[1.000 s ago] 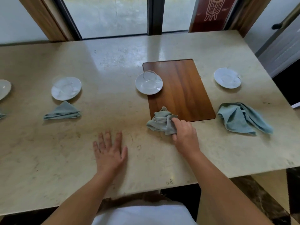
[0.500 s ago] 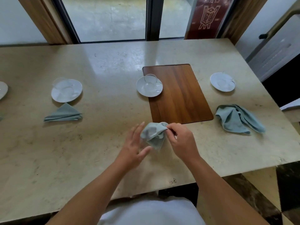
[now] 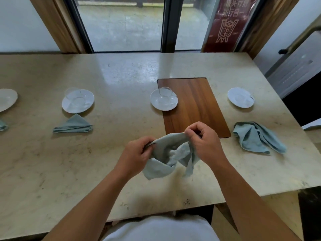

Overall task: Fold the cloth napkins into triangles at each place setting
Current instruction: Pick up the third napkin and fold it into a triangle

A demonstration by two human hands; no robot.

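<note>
A pale green cloth napkin [image 3: 169,156] hangs crumpled between both hands, lifted above the table's near middle. My left hand [image 3: 137,154] pinches its left edge and my right hand [image 3: 203,141] pinches its upper right edge. A second napkin [image 3: 255,138] lies crumpled at the right, below a saucer [image 3: 240,97]. A folded triangle napkin [image 3: 73,125] lies at the left, below another saucer [image 3: 77,101]. Part of one more folded napkin [image 3: 2,126] shows at the far left edge.
A saucer with a clear glass cup [image 3: 164,100] sits at the left edge of a wooden placemat [image 3: 196,108] on the beige stone table [image 3: 121,77]. A plate [image 3: 7,99] lies at the far left. Windows stand behind the table; the table's right edge drops off.
My right hand dragged the napkin off the placemat toward me. My left hand left the table and took hold of the napkin. Both hands have now raised and spread it.
</note>
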